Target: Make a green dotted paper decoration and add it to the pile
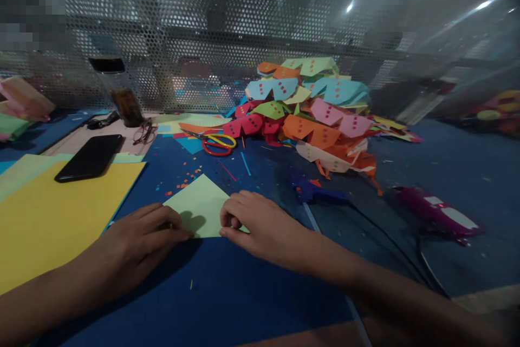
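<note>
Nearest, the forearms slant inward toward the pale green paper, which lies on the blue worktop; the right one darkens and blurs away from it. The left hand, palm down, has its fingers bent together, tips touching the paper's near left corner. The right hand is loosely curled, thumb at the near edge, fingers covering the right corner. Both corners are hidden, so I cannot tell whether either hand pinches or merely presses. Left of the paper lies a yellow sheet; beyond it, scissors, then heaped coloured paper cutouts, overlapping too much to count.
</note>
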A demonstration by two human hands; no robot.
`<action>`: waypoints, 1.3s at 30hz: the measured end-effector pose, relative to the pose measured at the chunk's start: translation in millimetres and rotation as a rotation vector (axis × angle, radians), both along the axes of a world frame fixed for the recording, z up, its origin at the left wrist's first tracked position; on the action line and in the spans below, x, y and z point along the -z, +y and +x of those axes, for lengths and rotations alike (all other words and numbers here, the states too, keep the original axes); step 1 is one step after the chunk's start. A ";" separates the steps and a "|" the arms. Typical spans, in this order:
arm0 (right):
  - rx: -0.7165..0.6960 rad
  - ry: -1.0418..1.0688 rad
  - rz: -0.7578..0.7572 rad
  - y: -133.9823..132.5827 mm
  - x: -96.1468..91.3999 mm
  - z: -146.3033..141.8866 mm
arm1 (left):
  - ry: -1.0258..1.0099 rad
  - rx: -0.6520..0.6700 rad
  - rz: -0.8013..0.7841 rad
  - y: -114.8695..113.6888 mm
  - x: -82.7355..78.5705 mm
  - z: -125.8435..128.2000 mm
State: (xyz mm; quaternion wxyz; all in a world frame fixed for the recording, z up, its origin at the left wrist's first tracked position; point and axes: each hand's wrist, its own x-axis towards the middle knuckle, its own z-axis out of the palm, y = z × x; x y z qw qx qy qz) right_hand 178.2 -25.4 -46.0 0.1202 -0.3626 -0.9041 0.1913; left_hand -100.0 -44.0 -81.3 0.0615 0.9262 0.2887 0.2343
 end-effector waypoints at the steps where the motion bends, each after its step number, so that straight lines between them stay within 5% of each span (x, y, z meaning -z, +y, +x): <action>1: -0.026 -0.004 0.021 -0.5 -1.3 1.0 | 0.000 -0.001 0.007 -0.3 -0.9 0.3; 7: -0.157 -0.070 0.102 -1.7 -4.7 4.2 | -0.014 -0.014 0.060 -0.7 4.6 -0.3; 39: -0.214 -0.175 0.457 4.0 10.8 0.7 | -0.010 -0.073 0.113 -3.0 7.5 -5.1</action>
